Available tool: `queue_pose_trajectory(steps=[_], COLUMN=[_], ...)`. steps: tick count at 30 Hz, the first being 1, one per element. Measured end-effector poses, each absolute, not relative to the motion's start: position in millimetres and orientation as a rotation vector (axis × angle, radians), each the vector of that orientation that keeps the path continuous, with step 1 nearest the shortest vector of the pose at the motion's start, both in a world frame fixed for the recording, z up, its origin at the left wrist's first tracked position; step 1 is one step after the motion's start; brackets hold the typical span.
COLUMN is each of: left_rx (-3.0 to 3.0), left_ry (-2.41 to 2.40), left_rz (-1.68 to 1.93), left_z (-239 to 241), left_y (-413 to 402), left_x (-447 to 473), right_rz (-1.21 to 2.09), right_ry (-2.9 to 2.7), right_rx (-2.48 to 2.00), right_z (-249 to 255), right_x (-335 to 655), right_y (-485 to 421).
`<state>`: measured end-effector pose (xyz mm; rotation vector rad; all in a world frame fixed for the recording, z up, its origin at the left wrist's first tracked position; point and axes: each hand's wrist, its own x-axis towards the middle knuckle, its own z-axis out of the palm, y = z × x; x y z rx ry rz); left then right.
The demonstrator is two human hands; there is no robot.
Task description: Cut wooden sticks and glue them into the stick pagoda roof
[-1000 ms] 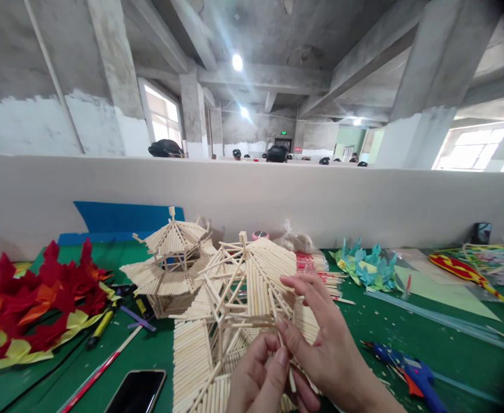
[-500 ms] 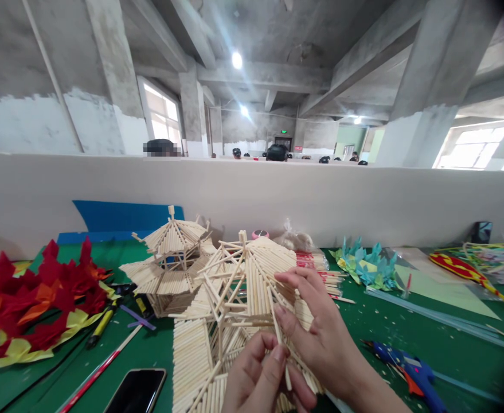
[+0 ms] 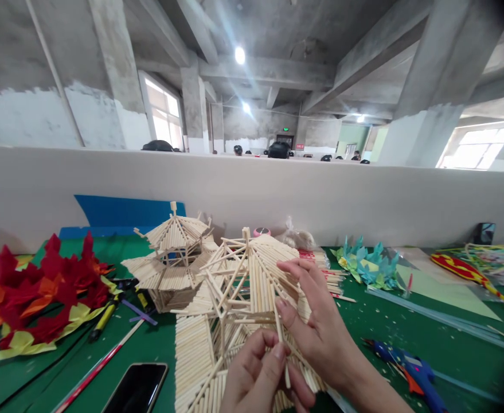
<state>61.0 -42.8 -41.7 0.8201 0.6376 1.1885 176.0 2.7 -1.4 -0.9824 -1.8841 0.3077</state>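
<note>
A pavilion model of pale wooden sticks (image 3: 258, 281) stands before me, its roof partly covered and partly bare frame. My left hand (image 3: 256, 370) is closed, pinching the lower part of a single wooden stick (image 3: 287, 376) between thumb and fingers. This stick slants up to the roof's near edge. On the right side of the roof rests my right hand (image 3: 320, 321), its thumb against the stick's upper part and its fingers bent over the roof slats. Both hands hide part of the model's lower right side. Behind it, to the left, stands a second stick pavilion (image 3: 176, 252).
Red and orange paper shapes (image 3: 58, 292) lie left, near a phone (image 3: 135, 390) and a red-and-white stick (image 3: 99, 367). On the right are a blue glue gun (image 3: 410, 367), clear glue sticks (image 3: 432, 315) and blue paper shapes (image 3: 366, 264). A white partition (image 3: 252, 189) runs behind.
My view has shifted slightly, so the scene sits a little differently in the frame. Both hands keep nearly the same hold on the stick and roof.
</note>
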Motion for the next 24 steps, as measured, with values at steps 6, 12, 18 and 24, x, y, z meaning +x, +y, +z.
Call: queue_pose_trajectory(steps=[6,12,18,24], left_rx=[0.831,0.849,0.827,0.828], left_ry=[0.602,0.615,0.636,0.643], left_rz=[1.223,1.236,1.266,1.256], left_z=[-40,-38,-41,-40], left_y=[-34,-28,-31,-30], left_x=[61,64,67,66], right_rz=[0.309,0.346,0.356,0.377], right_ry=[-1.899,-1.904,-1.901,-1.904], right_rx=[-1.015,-1.018,-1.01,-1.01], right_z=[0,0,-1,-1], right_x=[176,176,175,175], right_y=[2,1,2,2])
